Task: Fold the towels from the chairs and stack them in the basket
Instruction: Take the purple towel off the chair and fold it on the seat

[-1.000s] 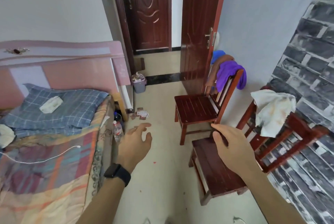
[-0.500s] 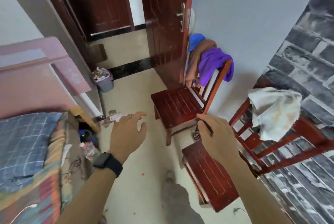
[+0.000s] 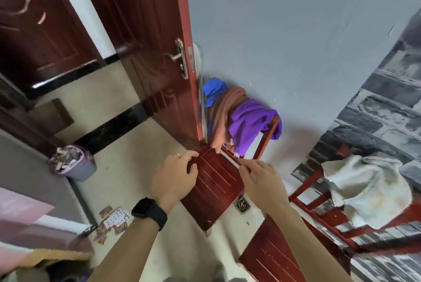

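A purple towel (image 3: 252, 125), a brown towel (image 3: 224, 114) and a blue towel (image 3: 213, 90) hang over the backrest of a red wooden chair (image 3: 216, 186) by the wall. A white stained towel (image 3: 369, 188) is draped over the back of a second red chair (image 3: 273, 256) at the right. My left hand (image 3: 174, 177) and my right hand (image 3: 262, 179) reach out over the first chair's seat, fingers relaxed, holding nothing, a little short of the hanging towels. No basket is in view.
An open dark red door (image 3: 145, 42) stands just left of the towel chair. A purple waste bin (image 3: 73, 163) sits on the floor at the left, with scattered playing cards (image 3: 112, 220) nearer me. The bed corner (image 3: 27, 231) is at the lower left.
The view has closed in on the chair with the coloured towels. Both hands have moved forward and together, from over the floor and the near chair to over the far chair's seat.
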### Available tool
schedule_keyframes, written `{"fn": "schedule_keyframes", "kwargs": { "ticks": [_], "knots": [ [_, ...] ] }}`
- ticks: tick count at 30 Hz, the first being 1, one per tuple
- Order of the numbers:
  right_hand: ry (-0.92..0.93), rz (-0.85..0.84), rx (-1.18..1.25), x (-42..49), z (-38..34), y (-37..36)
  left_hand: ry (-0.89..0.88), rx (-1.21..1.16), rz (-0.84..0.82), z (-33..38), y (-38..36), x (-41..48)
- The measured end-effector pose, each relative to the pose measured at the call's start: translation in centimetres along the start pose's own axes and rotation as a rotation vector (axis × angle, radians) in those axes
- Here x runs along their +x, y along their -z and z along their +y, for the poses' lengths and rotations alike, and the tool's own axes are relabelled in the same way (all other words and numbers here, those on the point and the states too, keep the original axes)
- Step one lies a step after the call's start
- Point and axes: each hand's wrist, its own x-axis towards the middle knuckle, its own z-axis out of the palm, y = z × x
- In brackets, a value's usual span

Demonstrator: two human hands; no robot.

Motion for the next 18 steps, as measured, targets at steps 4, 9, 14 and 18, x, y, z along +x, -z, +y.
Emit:
{"fn": "schedule_keyframes", "kwargs": {
  "ticks": [4, 9, 14, 18],
  "knots": [
    [-0.104, 0.046, -0.014, 6.3, -0.3, -1.0, -0.143, 0.017, -0.066, 0.5, 0.5, 9.2],
    [-0.218, 0.109, -0.133, 13.1, -1.3, -2.9, -0.385, -0.068, -0.07, 0.2, -1.3, 21.6],
    [-0.523, 0.253, -0.166, 20.1, -1.9, -4.4, -0.682, 0.014, -0.024, 0.3, -4.0, 31.4],
    [-0.807, 0.256, -0.14, 24.7, -2.8, -5.0, -0.758, 0.208, -0.183, 0.9, -6.3, 36.6]
  ]
}}
